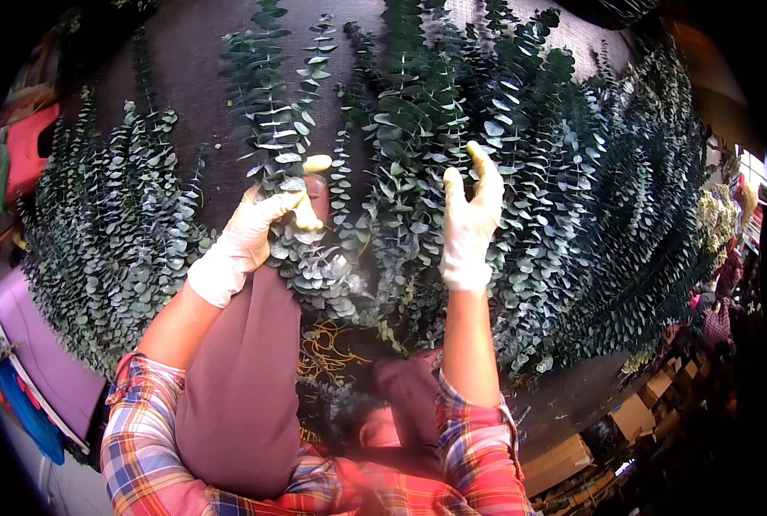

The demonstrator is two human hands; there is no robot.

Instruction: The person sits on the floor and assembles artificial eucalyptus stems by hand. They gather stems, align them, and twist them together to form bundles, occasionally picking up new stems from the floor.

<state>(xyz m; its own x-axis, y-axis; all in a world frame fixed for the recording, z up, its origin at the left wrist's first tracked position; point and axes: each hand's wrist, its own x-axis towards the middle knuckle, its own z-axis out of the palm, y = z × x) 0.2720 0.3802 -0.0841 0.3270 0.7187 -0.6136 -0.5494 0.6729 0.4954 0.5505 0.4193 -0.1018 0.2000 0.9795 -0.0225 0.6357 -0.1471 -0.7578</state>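
Observation:
My left hand (pixel 248 230), in a pale glove with yellowed fingertips, is closed around several eucalyptus stems. This eucalyptus bunch (pixel 272 112) stretches away from me, its round grey-green leaves also hanging below the fist. My right hand (pixel 472 225), gloved the same way, is raised with thumb and fingers apart and nothing between them. Behind and beside it lies a broad eucalyptus pile (pixel 564 181). I cannot tell whether the right hand touches any leaves. A second eucalyptus heap (pixel 113 232) lies to the left.
Thin yellow bands (pixel 328 348) lie in a tangle near my knees on the dark surface (pixel 199 64). Cardboard boxes (pixel 557 464) stand at the lower right. At the left are a purple panel (pixel 44 344) and a red plastic object (pixel 33 148).

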